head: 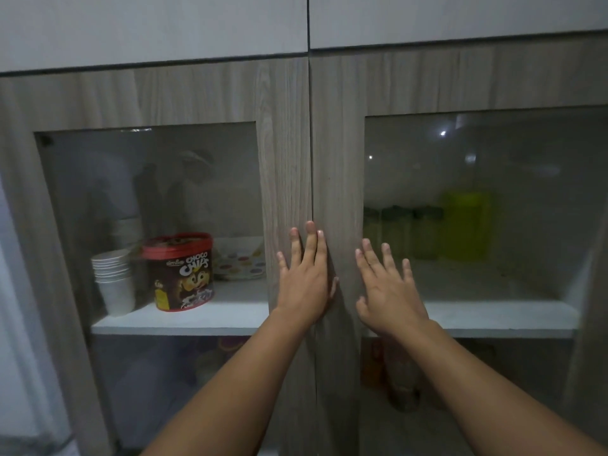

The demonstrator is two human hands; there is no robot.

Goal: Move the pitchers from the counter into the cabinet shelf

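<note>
Your left hand (304, 278) and right hand (388, 291) lie flat, fingers spread, gripping nothing, on closed cabinet doors (286, 159). Yellow-green pitcher (467, 222) stands behind right glass; cups (113, 278), Choco Chips tub (179, 271) behind left.

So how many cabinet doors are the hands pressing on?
2. The left hand lies flat on the left glass-paned door; the right hand lies on the right glass-paned door, beside the centre seam.

Two hands (304, 284), two glass doors (283, 143).
</note>
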